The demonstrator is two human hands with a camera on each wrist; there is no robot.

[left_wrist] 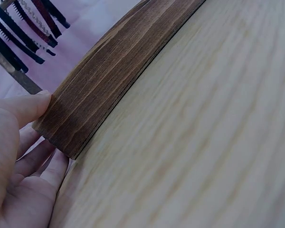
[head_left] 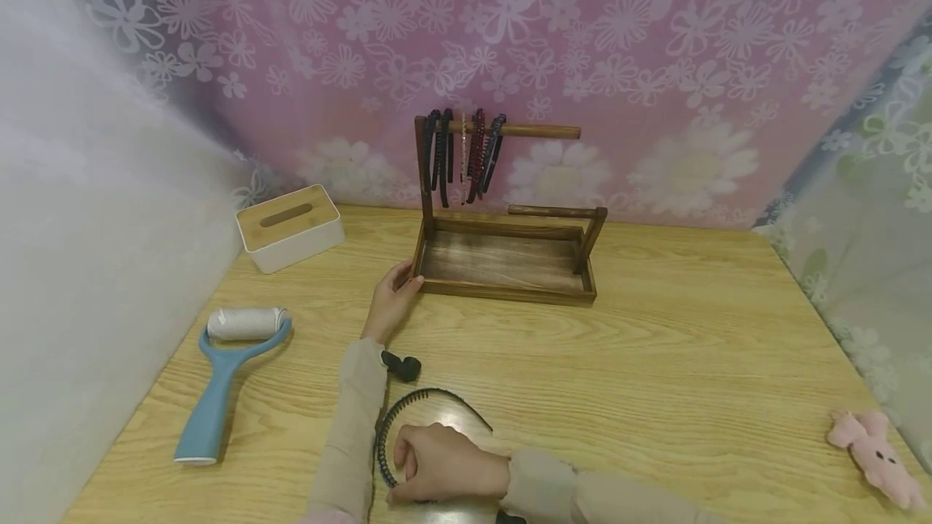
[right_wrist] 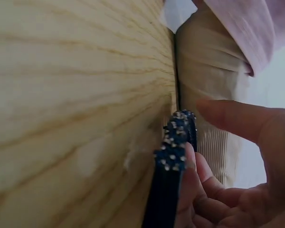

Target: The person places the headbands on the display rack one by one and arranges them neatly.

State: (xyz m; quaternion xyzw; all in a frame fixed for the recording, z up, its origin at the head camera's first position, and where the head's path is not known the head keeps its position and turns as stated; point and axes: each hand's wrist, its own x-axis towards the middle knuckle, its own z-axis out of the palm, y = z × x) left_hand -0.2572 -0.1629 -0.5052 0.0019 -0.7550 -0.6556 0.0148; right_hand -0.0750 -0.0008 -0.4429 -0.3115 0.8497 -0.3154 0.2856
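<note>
My left hand (head_left: 391, 302) holds the front left corner of a brown wooden rack (head_left: 502, 294). In the left wrist view its thumb lies on the tray's top edge, with fingers curled underneath the corner (left_wrist: 71, 137). Several headbands, black, dark red and pale beaded, hang from the rack's upper bar (head_left: 542, 132). Close to the table's near edge, my right hand (head_left: 447, 461) has its fingers curled at a dark blue headband (head_left: 386, 431). The right wrist view shows small shiny beads on this headband (right_wrist: 175, 142), with fingertips against its side and the thumb close by.
A white tissue box (head_left: 298, 245) with a wooden lid stands at the back left. The blue lint roller (head_left: 218, 395) lies left of my left forearm. A pink plush toy (head_left: 877, 455) lies at the far right. Flowered curtain (head_left: 626, 39) hangs behind the table.
</note>
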